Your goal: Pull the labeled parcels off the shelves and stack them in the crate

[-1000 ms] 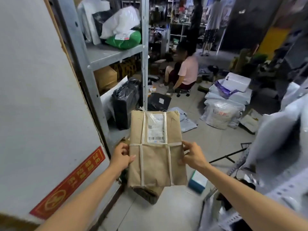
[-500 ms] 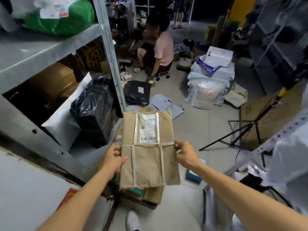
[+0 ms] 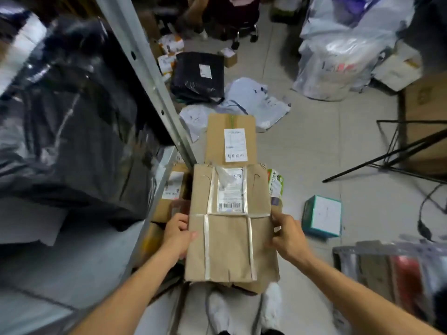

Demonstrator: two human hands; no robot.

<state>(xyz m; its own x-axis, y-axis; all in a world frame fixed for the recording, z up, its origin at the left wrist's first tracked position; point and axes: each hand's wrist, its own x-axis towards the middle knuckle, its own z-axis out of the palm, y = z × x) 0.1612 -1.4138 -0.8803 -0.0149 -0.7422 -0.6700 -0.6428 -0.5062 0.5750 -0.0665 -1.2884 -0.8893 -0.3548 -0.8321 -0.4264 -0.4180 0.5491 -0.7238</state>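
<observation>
The left hand (image 3: 177,234) grips the left edge of a brown paper parcel (image 3: 229,243), thumb on its top face and fingers curled underneath. The right hand (image 3: 289,234) grips the opposite edge the same way, though it is slightly blurred. Both bare forearms reach in from the bottom of the view. The parcel is held flat in front of the person, low over the floor. It is bound with 2 lengthwise strips of pale tape and 1 strip across. A white label (image 3: 231,189) with a barcode sits on its far half.

Just beyond and below the parcel lies a cardboard box (image 3: 217,141) with its own white label. A smaller labelled box (image 3: 169,192) shows at the parcel's left. Whether these sit in a crate cannot be told. 2 white shoes (image 3: 271,305) show under the parcel's near edge.

To the left, a grey metal shelf (image 3: 84,262) holds a large black plastic bag (image 3: 72,117), with a slanting metal post (image 3: 145,76) at its corner. On the floor to the right lies a small teal and white box (image 3: 323,216). Farther off are a black mailing bag (image 3: 198,77), white mailing bags (image 3: 254,97), clear sacks of packages (image 3: 338,56) and black tripod legs (image 3: 399,155).
</observation>
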